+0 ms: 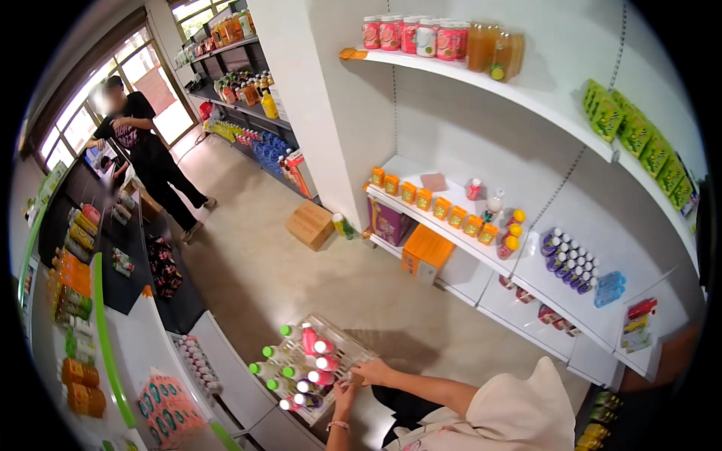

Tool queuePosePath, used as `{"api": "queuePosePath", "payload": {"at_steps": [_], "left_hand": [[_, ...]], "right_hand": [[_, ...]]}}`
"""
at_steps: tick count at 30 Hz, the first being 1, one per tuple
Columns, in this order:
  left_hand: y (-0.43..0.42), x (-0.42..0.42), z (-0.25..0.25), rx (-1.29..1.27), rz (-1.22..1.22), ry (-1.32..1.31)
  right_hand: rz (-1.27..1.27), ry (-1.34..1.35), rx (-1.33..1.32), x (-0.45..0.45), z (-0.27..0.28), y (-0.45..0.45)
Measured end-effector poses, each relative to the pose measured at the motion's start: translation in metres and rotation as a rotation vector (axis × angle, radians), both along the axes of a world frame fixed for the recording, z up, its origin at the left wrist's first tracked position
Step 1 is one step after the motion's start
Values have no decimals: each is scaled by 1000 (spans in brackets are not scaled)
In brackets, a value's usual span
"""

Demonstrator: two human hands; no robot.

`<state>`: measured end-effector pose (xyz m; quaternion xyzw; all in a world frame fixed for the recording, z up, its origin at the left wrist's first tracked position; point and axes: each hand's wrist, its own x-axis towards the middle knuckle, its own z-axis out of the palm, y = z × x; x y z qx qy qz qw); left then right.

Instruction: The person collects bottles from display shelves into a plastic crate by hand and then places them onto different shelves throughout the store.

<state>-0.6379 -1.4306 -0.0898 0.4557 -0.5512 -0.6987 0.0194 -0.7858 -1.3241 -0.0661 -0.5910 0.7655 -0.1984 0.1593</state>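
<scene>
A pale plastic basket (353, 346) holds several bottles and is in front of my body at the lower middle. Green-capped bottles (270, 352) stand along its left side. Pink bottles (309, 340) with white or red caps and dark purple bottles (309, 400) fill the rest. My left hand (345, 392), with a bracelet at the wrist, is closed at the basket's near edge. My right hand (371, 372) grips the same edge just beside it. The fingertips of both hands are partly hidden.
White shelves (489, 259) on the right carry orange packs, purple-wrapped bottles and cans. On the left runs another shelf (139, 331) with drinks. A cardboard box (310, 225) sits on the floor (233, 255) by the pillar. A person (139, 143) in dark clothes stands farther back.
</scene>
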Motion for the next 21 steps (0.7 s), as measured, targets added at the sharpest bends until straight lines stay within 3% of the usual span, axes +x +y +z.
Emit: {"api": "queuePosePath", "payload": {"at_steps": [3, 6, 7, 8, 12, 21], "left_hand": [[42, 25, -3, -215, -92, 301], [102, 53, -4, -136, -85, 445], [133, 58, 17, -354, -81, 350], [151, 52, 30, -375, -152, 302], [204, 19, 68, -265, -503, 246], [163, -118, 110, -305, -748, 211]], "right_hand": [[-100, -70, -38, 2, 60, 49], [-125, -146, -181, 11, 97, 123], [-159, -183, -221, 15, 103, 146], [-195, -221, -266, 18, 110, 167], [-376, -241, -189, 23, 148, 232], [-543, -123, -357, -59, 194, 236]]}}
